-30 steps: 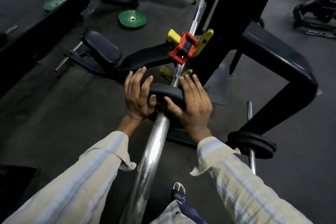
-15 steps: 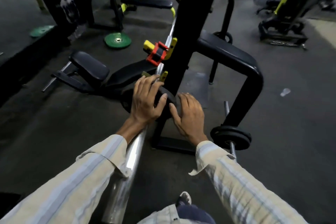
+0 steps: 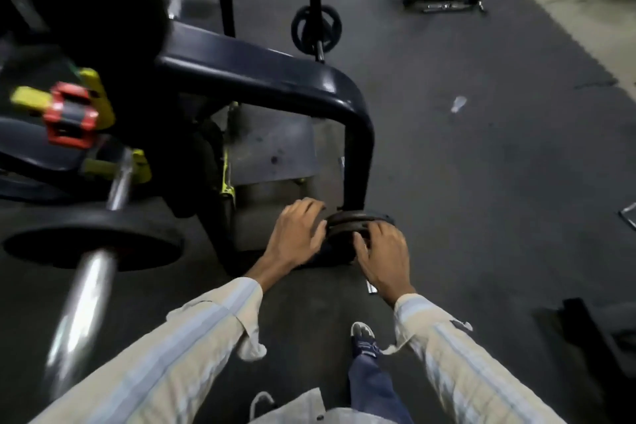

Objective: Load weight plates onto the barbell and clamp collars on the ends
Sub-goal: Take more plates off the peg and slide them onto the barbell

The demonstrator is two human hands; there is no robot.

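My left hand [image 3: 298,234] and right hand [image 3: 382,255] reach to a stack of dark plates [image 3: 358,221] stored low at the foot of the black rack frame [image 3: 275,79]. The left hand, fingers spread, lies against the stack's left edge; the right hand curls over its near right rim, though whether either hand has closed a firm grip I cannot tell (motion blur softens the fingers). The frame's bent tube drops to the floor right behind the stack, so room is tight at the back, while open rubber floor [image 3: 481,165] lies to the right. The barbell [image 3: 82,303] is at the left of the view, a shiny steel shaft whose long axis runs from the lower left up and away toward the rack. One black weight plate [image 3: 93,241] already sits on its sleeve, seen almost edge-on, face toward me. Beyond it a red and yellow bar holder [image 3: 69,113] is blurred. Another plate [image 3: 316,29] hangs on a peg farther back.
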